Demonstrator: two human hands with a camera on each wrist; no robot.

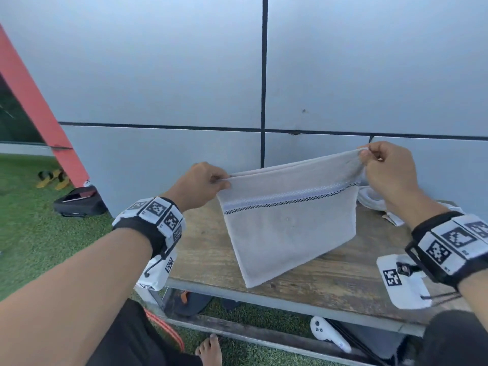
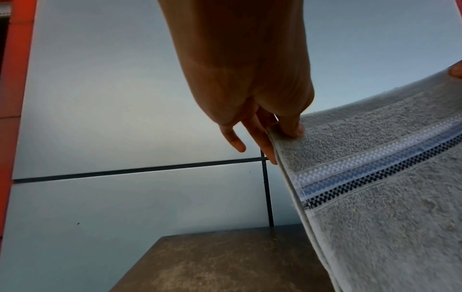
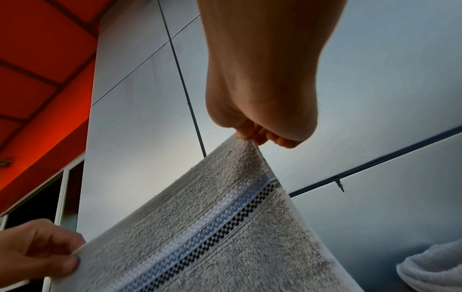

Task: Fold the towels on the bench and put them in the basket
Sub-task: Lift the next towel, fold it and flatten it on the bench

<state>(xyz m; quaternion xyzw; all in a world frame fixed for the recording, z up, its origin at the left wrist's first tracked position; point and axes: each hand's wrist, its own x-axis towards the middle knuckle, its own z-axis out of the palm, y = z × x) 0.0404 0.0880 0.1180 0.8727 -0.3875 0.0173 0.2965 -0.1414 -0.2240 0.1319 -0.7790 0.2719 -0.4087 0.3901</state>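
Observation:
A pale grey towel [image 1: 287,223] with a white, blue and black checked stripe hangs doubled over above the wooden bench [image 1: 343,276]. My left hand [image 1: 211,182] pinches its top left corner [image 2: 287,136]. My right hand [image 1: 375,157] pinches the top right corner [image 3: 247,142], held a little higher. The top edge is stretched taut between both hands. The towel's bottom corner hangs near the bench's front edge. No basket is in view.
A white towel [image 1: 375,199] lies crumpled at the bench's back right. A grey panelled wall [image 1: 184,75] stands right behind the bench. A white controller [image 1: 327,334] lies under the bench. A dark case [image 1: 79,204] and sandals [image 1: 52,178] lie on the grass to the left.

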